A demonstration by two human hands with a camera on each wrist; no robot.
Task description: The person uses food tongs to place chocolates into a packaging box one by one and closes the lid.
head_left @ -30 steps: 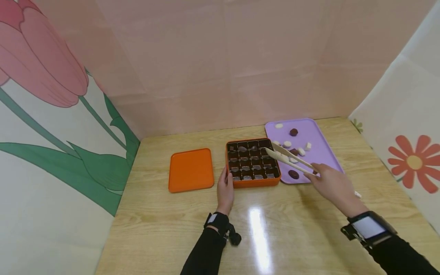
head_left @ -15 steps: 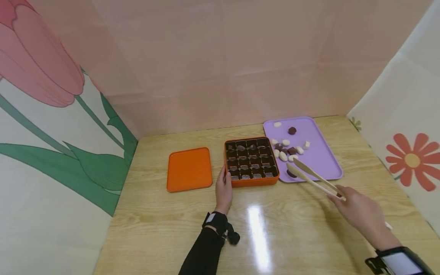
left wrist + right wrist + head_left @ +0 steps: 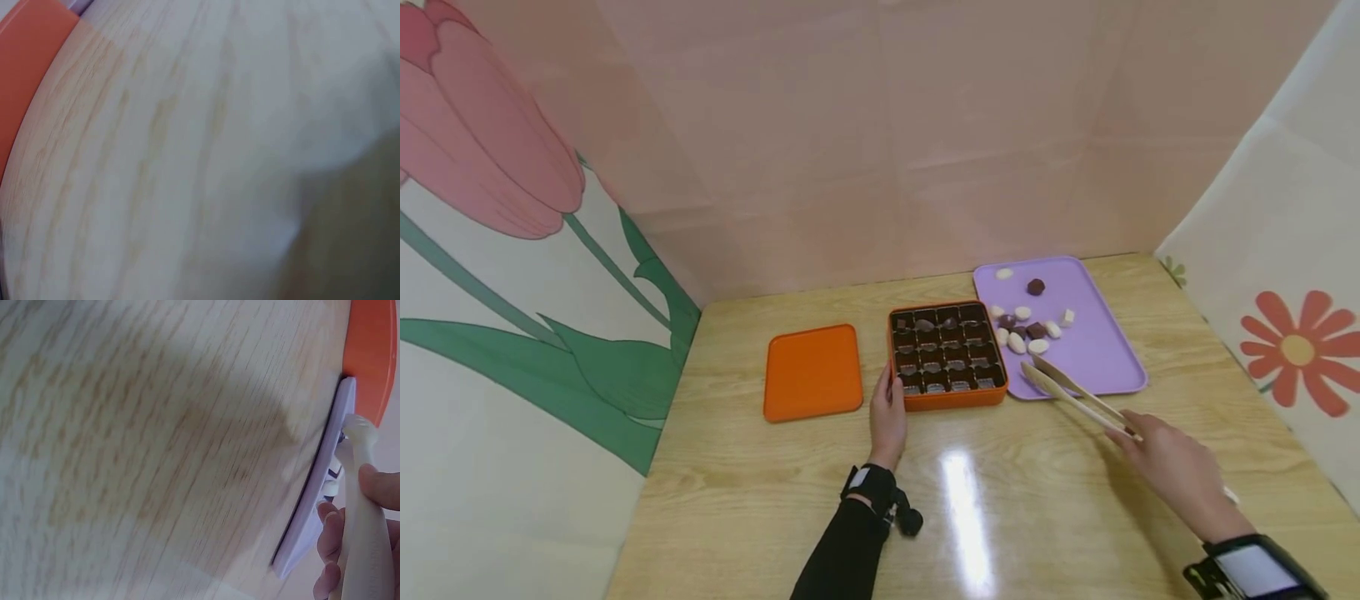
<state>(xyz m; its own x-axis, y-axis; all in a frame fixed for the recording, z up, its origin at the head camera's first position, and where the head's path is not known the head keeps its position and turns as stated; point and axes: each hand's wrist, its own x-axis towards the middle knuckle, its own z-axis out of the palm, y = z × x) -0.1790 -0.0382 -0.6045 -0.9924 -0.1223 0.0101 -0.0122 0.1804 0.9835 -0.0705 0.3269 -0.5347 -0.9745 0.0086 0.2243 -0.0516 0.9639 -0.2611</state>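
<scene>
My right hand [image 3: 1176, 462] grips cream tongs [image 3: 1086, 404], whose tips reach over the front left of a lilac tray [image 3: 1108, 354]. The dark oval chocolate at that spot is hidden behind the tips. In the right wrist view, thumb and fingers [image 3: 331, 531] close round the tongs' handle. Several white and brown chocolates [image 3: 1036, 329] lie on the tray. Left of it stands an orange box [image 3: 955, 400] with a dark divided insert, dark chocolates in its back row. My left hand [image 3: 889, 421] lies against the box's left side, fingers straight along the wall, thumb at the front corner.
A flat orange lid [image 3: 814, 372] lies left of the box on the wooden table [image 3: 775, 500]. Tray and box sit edge to edge. A pink cloth wall [image 3: 850, 167] rises behind, and printed panels [image 3: 1285, 275] stand at both sides.
The tongs have drawn back from over the box to the tray's front left, and their tips have come closer together. My left hand and the box have stayed in place.
</scene>
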